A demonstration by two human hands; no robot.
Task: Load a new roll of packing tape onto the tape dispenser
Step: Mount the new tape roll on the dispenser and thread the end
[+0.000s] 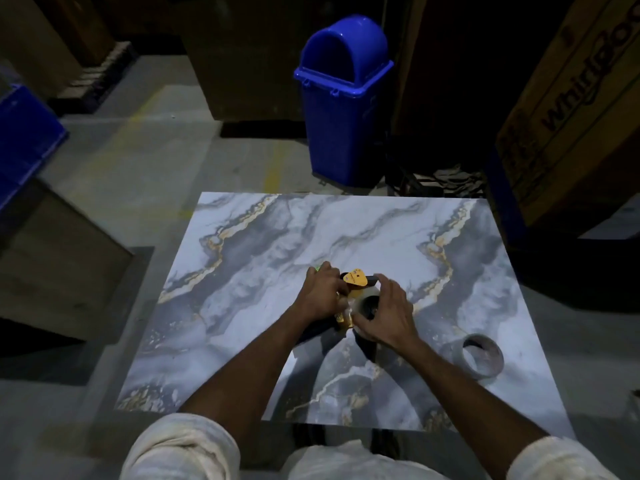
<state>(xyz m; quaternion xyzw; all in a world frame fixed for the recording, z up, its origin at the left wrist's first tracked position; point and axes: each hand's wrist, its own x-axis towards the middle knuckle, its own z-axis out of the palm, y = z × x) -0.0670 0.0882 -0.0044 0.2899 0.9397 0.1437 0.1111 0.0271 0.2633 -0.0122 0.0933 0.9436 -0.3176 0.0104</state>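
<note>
A marble-patterned worktop (346, 237), grey and white with gold veins, stands on a grey concrete floor (138, 150) that bears faint yellow paint marks (273, 168). Just beyond its far edge is a blue plastic bin (341, 109) with a domed swing-top lid, and to the right of the bin leans a tall cardboard box (571, 109) printed with dark lettering. At the left edge sits a blue crate (20, 140), with a brown box (52, 254) nearer, and dark stacked goods fill the dim background.

Dim light falls from above on the table (346, 230); the surroundings are dark, soft and bent at the edges.
</note>
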